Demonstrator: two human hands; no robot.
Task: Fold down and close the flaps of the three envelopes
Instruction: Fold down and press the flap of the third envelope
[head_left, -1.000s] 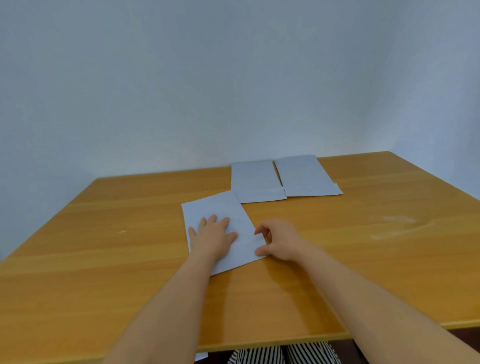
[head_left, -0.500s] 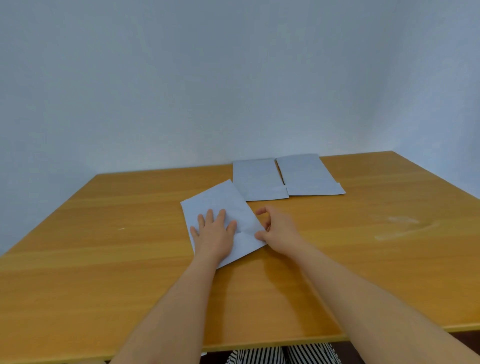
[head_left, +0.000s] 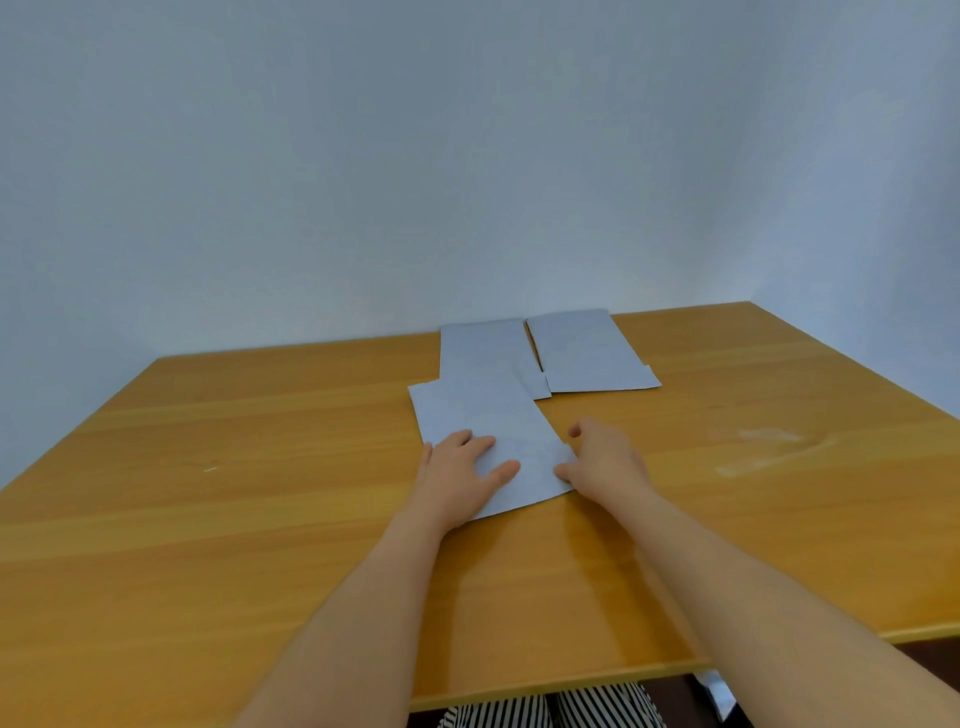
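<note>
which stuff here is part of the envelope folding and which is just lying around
Part of the job:
- near envelope, under the left hand and right hand
- middle envelope
- right envelope

Just lying about:
- white smudge on the table
- paper scrap below the table edge

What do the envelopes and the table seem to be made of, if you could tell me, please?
The near envelope, which the left hand presses, looks like thin matte paper: pale, flat, with a sharp edge. The table looks like wood or wood-look laminate with a slight sheen: grain lines show; which one is unclear.
</note>
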